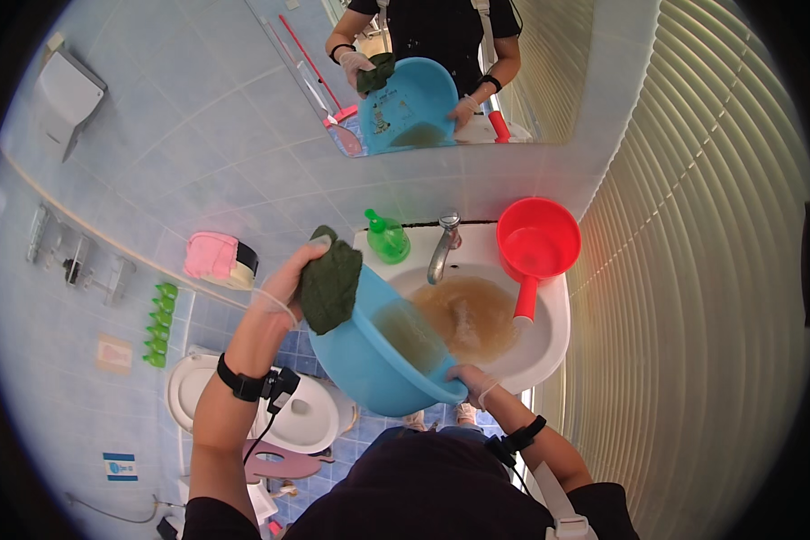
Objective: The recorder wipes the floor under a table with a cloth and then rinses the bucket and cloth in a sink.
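My left hand [285,283], in a thin clear glove, holds a dark green cloth [332,287] against the raised left rim of a blue plastic basin [351,368]. My right hand [471,383], gloved too, grips the basin's near right rim. The basin is tilted over the front of a white washbasin [555,337], with murky water in its lower side. Brownish water [469,317] stands in the washbasin under a chrome faucet [443,250]. A red plastic dipper [538,241] rests on the washbasin's right rim, its handle pointing toward me.
A green pump bottle [388,237] stands on the washbasin's back left corner. A mirror [547,67] hangs above. Left are a paper holder with a pink cloth [212,254] and a toilet [304,415] with its lid raised. Ribbed blinds [682,270] line the right side.
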`<state>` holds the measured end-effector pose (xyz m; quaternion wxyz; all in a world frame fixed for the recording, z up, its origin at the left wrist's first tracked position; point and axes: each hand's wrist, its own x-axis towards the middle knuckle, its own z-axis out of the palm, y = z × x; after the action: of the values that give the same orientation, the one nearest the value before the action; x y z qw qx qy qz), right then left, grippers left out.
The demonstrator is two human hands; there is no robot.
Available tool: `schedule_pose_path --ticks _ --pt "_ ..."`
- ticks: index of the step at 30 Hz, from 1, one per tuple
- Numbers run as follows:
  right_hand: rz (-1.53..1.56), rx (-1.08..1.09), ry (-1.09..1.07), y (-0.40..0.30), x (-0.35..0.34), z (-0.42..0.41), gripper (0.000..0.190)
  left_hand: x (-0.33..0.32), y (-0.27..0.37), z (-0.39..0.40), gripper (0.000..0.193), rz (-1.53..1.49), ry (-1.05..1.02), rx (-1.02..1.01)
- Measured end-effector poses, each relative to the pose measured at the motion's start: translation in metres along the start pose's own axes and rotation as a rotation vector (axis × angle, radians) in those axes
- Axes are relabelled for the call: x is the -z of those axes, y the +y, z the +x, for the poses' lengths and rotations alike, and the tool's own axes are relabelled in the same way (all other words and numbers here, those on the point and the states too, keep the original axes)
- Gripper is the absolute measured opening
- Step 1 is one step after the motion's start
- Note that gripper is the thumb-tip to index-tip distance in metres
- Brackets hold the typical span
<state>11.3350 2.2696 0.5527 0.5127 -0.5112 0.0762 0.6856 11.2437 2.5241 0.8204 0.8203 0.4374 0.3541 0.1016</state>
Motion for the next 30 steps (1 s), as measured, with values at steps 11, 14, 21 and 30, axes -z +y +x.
schedule_pose_path --ticks 11,14,21,30 --pt "-0.151 -0.081 -0.239 0.016 0.005 0.021 0.022 -0.114 0.006 0.021 0.038 0.156 -0.169 0.049" --pt "-0.231 -0.070 -0.235 0.013 -0.004 0.010 0.023 -0.114 0.004 0.013 0.037 0.176 -0.178 0.048" --pt "-0.390 -0.033 -0.185 -0.014 -0.013 -0.030 0.027 -0.014 -0.003 -0.044 0.024 -0.142 -0.023 0.032" --pt "-1.571 0.762 0.723 -0.178 -0.088 -0.091 0.038 0.097 -0.097 -0.073 0.015 -0.607 0.008 -0.317"
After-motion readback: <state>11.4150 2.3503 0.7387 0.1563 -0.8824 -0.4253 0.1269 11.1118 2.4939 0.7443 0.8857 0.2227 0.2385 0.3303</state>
